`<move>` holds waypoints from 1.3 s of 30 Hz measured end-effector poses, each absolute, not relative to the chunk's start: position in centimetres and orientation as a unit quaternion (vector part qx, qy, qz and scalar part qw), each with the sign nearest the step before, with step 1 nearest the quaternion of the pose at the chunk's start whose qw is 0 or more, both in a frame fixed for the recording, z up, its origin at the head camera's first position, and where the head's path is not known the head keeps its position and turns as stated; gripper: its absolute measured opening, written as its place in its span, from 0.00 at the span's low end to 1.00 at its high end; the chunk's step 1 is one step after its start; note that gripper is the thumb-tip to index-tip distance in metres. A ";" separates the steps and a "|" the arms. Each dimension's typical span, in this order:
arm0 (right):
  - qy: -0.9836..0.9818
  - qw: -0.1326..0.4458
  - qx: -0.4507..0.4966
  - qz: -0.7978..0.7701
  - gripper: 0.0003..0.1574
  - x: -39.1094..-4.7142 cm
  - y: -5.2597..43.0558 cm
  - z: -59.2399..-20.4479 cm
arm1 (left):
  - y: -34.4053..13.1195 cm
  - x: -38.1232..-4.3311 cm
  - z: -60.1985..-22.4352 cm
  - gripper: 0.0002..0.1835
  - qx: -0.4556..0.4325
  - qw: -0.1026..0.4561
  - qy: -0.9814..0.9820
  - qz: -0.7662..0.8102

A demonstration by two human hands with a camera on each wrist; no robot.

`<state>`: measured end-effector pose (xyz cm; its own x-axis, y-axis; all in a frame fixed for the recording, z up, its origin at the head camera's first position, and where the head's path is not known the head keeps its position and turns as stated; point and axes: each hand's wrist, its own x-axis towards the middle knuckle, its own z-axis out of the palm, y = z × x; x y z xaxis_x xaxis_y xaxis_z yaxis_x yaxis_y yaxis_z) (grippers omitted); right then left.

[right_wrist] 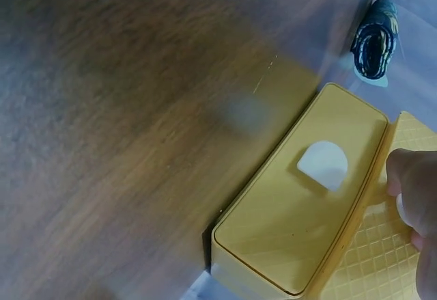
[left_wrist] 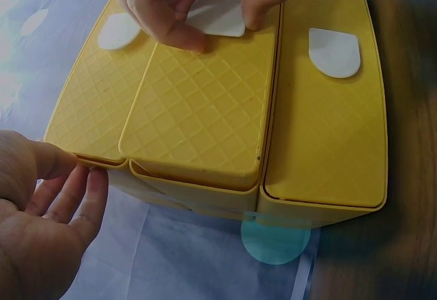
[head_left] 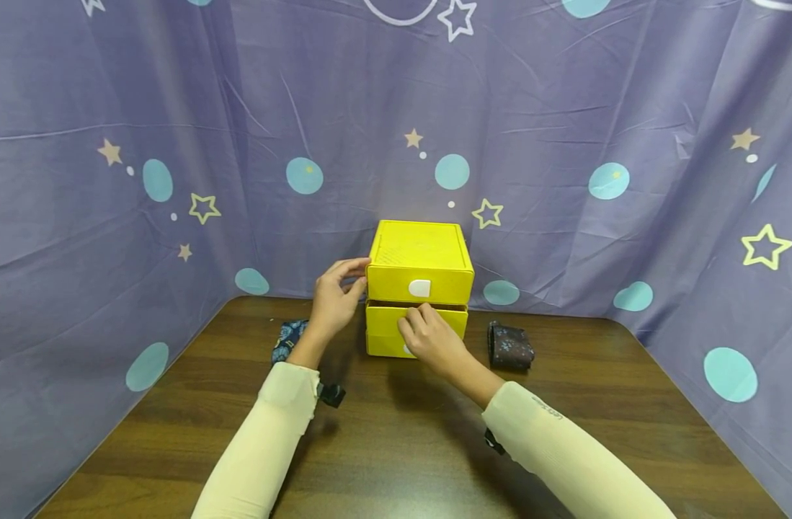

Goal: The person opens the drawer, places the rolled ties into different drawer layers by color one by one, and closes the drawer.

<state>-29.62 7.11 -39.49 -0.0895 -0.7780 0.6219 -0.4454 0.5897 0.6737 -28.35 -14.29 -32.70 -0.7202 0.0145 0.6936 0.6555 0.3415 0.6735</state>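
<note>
A yellow three-drawer box with a waffle-textured front stands at the back of the table. My right hand pinches the white handle of the middle drawer, whose face sits slightly forward of the frame. At the box's upper left side, my left hand touches the edge with its fingertips, thumb apart from the fingers. White handles also show on the top drawer and the bottom drawer, both pushed in.
A folded dark blue patterned cloth lies left of the box, partly behind my left wrist. To the right is a folded dark brown patterned cloth. The wooden table meets a purple starred curtain behind the box.
</note>
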 end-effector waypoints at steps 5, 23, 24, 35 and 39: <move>-0.722 0.521 0.424 -0.167 0.24 -29.2 7.1 -39.4 | -14.3 -27.9 -32.4 0.17 -0.224 0.307 -0.754 -0.536; -0.721 0.512 0.434 -0.171 0.23 -27.5 7.4 -39.5 | -15.3 -31.1 -34.7 0.17 -0.222 0.292 -0.755 -0.543; -0.719 0.515 0.433 -0.172 0.22 -27.5 7.4 -39.5 | -15.3 -31.0 -34.7 0.17 -0.221 0.293 -0.756 -0.542; -0.717 0.516 0.431 -0.184 0.21 -26.6 7.4 -39.5 | -15.4 -31.1 -34.7 0.18 -0.224 0.296 -0.755 -0.541; -0.711 0.521 0.435 -0.187 0.19 -26.4 7.4 -39.5 | -15.3 -31.1 -34.7 0.18 -0.219 0.296 -0.757 -0.540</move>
<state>-26.40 7.44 -39.47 -0.0802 -0.8124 0.5775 -0.4228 0.5524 0.7184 -31.13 -15.33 -34.69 -0.7289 0.0121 0.6845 0.6509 0.3219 0.6875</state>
